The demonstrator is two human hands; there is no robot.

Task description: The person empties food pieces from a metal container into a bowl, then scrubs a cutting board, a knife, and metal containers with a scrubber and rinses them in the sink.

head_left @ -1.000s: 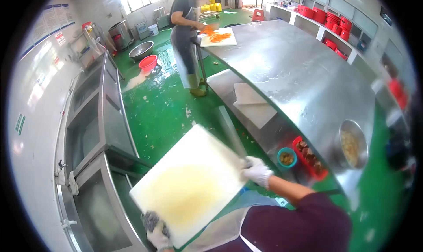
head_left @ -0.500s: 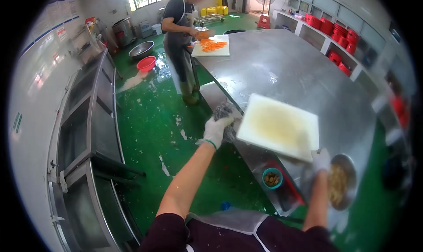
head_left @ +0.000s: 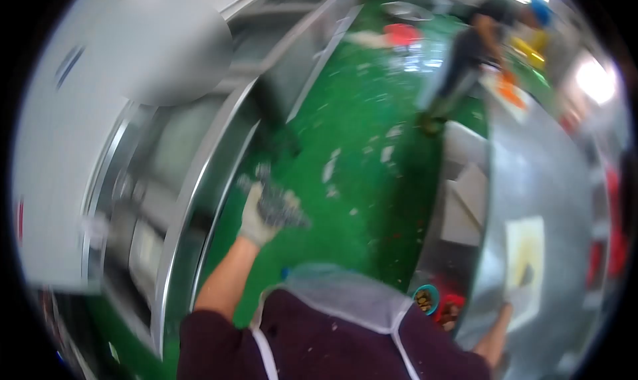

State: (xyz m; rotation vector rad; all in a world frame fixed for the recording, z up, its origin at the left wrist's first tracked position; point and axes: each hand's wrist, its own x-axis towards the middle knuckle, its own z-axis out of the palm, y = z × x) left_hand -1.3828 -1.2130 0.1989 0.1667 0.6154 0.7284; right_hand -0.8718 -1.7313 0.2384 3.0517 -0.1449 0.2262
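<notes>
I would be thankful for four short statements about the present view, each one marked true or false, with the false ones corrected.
1. The left hand holds a grey crumpled wad. True.
2. The right hand is far from the stained cutting board. False: it is at the board.
3. The turquoise bowl stands on the tabletop. False: it is on the lower shelf.
4. The red basin is on the green floor. True.
</notes>
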